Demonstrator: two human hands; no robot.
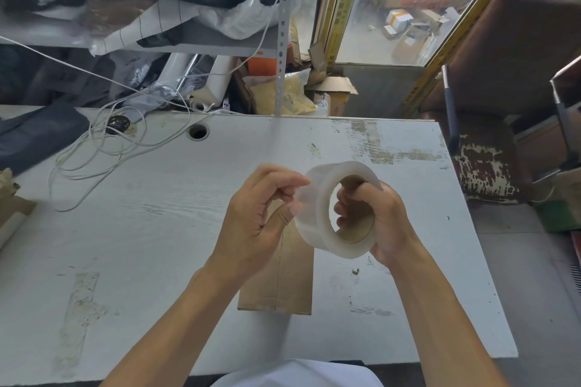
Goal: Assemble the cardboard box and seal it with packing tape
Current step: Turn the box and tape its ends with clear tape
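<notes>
Clear plastic packing-tape roll [327,214] sits mid-frame, right hand [377,220] gripping through its core, left hand [261,220] pinching the loose end. Taping seems about to begin; next, stretch tape over the flat brown cardboard box [283,280] lying below.

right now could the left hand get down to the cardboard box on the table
Probably yes, but not freely. The left hand hovers right over the cardboard box, with nothing between them, yet its fingers pinch the tape roll that the right hand holds, so it must let go first.
</notes>
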